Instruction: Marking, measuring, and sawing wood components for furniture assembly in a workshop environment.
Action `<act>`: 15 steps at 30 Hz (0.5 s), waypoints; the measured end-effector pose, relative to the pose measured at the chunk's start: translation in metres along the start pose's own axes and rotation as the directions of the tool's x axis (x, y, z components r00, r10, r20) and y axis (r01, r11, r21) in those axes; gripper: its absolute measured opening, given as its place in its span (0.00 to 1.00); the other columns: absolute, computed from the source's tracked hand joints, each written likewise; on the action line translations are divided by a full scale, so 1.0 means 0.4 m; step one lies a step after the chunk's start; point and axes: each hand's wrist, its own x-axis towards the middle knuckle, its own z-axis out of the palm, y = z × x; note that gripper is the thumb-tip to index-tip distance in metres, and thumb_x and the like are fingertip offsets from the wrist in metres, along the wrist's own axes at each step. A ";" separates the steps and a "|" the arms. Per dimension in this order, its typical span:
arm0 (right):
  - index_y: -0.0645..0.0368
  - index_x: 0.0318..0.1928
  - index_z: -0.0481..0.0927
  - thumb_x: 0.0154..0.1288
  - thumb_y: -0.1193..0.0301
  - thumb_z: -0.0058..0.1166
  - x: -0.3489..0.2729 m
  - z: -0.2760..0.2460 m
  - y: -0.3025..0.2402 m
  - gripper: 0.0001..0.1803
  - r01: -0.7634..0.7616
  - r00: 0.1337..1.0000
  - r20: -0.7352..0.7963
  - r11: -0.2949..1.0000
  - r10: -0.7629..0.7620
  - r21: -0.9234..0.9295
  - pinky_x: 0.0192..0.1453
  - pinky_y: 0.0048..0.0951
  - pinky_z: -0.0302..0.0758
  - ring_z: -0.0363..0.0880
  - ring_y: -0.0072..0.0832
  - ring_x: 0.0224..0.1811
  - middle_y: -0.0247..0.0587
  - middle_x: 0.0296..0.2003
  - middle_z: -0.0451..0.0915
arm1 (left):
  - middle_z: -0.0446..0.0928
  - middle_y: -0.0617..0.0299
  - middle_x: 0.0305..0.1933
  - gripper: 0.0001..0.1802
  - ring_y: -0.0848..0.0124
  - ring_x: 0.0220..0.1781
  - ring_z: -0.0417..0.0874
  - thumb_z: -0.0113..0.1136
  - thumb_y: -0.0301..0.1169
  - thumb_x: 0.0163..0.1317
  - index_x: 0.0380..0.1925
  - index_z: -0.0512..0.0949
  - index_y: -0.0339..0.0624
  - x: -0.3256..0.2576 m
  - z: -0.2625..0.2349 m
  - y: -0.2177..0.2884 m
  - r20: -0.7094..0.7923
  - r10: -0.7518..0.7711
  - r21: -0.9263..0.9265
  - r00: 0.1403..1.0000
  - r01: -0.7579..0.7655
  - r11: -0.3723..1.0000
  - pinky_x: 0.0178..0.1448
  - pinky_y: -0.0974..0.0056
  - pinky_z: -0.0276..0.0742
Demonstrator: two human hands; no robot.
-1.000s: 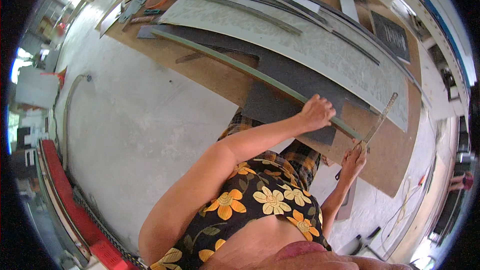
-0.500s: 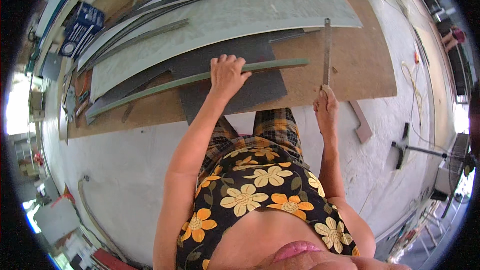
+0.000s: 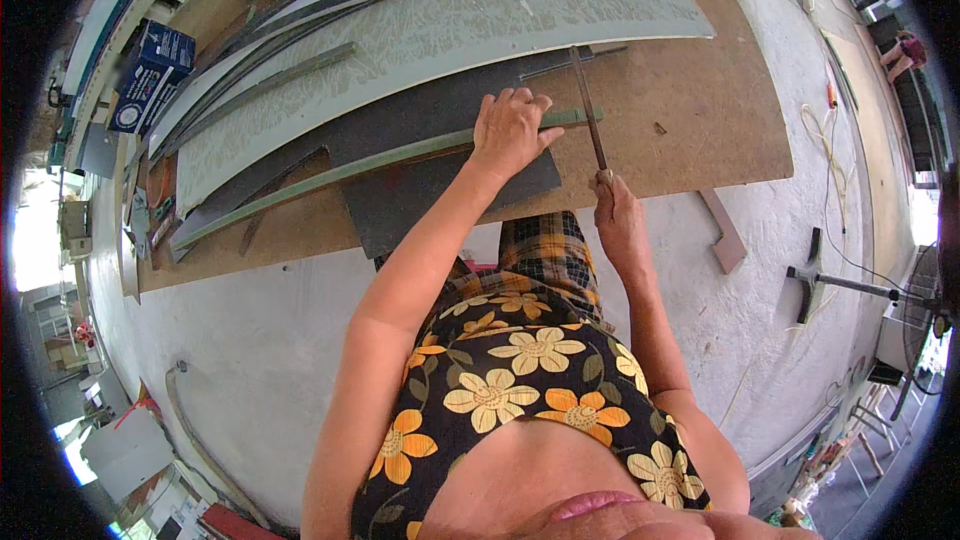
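Note:
My left hand (image 3: 512,132) presses on a long, narrow green strip (image 3: 400,152), its fingers curled over it near the right end. The strip lies slantwise across a dark grey sheet (image 3: 450,185) on the brown work table (image 3: 715,120). In my right hand (image 3: 622,225), at the table's front edge, is one end of a long, thin metal blade (image 3: 589,105). The blade points away from me and crosses the right end of the strip. Whether the two touch is hard to tell. Beyond the strip lies a large, pale patterned board (image 3: 480,25).
Several dark strips (image 3: 330,10) lie over the pale board. A blue box (image 3: 155,75) stands at the far left. An angled pale piece (image 3: 725,235) is below the table's front right edge, with a standing fan (image 3: 915,310) farther right. Another person (image 3: 905,52) shows at the far right.
My left hand has slid right along the strip, closer to its end. The blade has swung left with my right hand, from beyond the strip's end to across it.

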 end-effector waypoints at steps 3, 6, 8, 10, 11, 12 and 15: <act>0.63 0.49 0.74 0.73 0.72 0.43 0.006 0.004 0.002 0.11 -0.024 0.999 0.025 0.999 0.024 -0.026 0.44 0.50 0.74 0.77 0.61 0.46 0.63 0.39 0.80 | 0.81 0.58 0.45 0.23 0.62 0.51 0.80 0.67 0.49 0.56 0.45 0.83 0.47 -0.001 0.011 -0.002 -0.108 0.064 0.023 0.992 -0.062 0.998 0.53 0.54 0.74; 0.64 0.49 0.73 0.73 0.72 0.43 0.015 0.010 -0.003 0.11 -0.014 1.000 0.025 0.999 0.015 -0.033 0.45 0.50 0.75 0.77 0.61 0.47 0.62 0.41 0.81 | 0.81 0.58 0.43 0.20 0.62 0.49 0.81 0.66 0.49 0.57 0.42 0.84 0.47 0.001 0.019 -0.003 -0.095 0.080 0.000 0.992 -0.081 0.997 0.52 0.54 0.74; 0.64 0.49 0.73 0.73 0.72 0.43 0.017 0.013 -0.006 0.11 -0.047 0.998 0.044 0.997 0.049 -0.055 0.46 0.50 0.75 0.78 0.60 0.47 0.62 0.42 0.81 | 0.82 0.58 0.41 0.19 0.62 0.48 0.81 0.65 0.49 0.58 0.40 0.84 0.46 0.000 0.017 -0.003 -0.113 0.076 -0.021 0.991 -0.079 0.997 0.51 0.55 0.74; 0.64 0.49 0.73 0.73 0.71 0.43 0.016 0.018 -0.002 0.11 0.017 1.000 0.020 0.999 -0.016 -0.036 0.46 0.51 0.75 0.77 0.60 0.49 0.62 0.43 0.80 | 0.82 0.59 0.41 0.21 0.62 0.48 0.81 0.64 0.51 0.59 0.39 0.84 0.46 0.003 0.010 -0.001 -0.053 0.058 -0.004 0.997 -0.059 0.998 0.51 0.55 0.75; 0.64 0.49 0.73 0.73 0.71 0.43 0.015 0.021 -0.001 0.11 0.017 1.000 0.020 0.999 -0.016 -0.038 0.46 0.51 0.75 0.77 0.60 0.49 0.62 0.43 0.80 | 0.82 0.59 0.41 0.22 0.62 0.48 0.82 0.63 0.53 0.59 0.39 0.84 0.46 0.005 0.008 -0.001 0.008 0.042 0.016 0.999 -0.042 0.999 0.51 0.55 0.75; 0.65 0.49 0.73 0.74 0.71 0.43 0.015 0.024 0.001 0.11 0.013 1.000 0.009 0.999 -0.012 -0.030 0.47 0.51 0.75 0.77 0.60 0.49 0.63 0.43 0.80 | 0.82 0.59 0.41 0.22 0.62 0.48 0.82 0.63 0.53 0.59 0.39 0.84 0.46 0.005 0.008 -0.001 0.007 0.042 0.013 0.999 -0.042 0.999 0.51 0.55 0.75; 0.65 0.50 0.72 0.74 0.71 0.42 0.012 0.023 -0.011 0.11 -0.019 1.000 0.016 0.998 0.020 -0.061 0.47 0.50 0.75 0.76 0.60 0.50 0.64 0.43 0.80 | 0.82 0.58 0.37 0.19 0.62 0.46 0.82 0.64 0.50 0.59 0.36 0.84 0.45 0.000 0.011 -0.004 -0.049 0.071 0.005 0.996 -0.071 0.997 0.50 0.56 0.74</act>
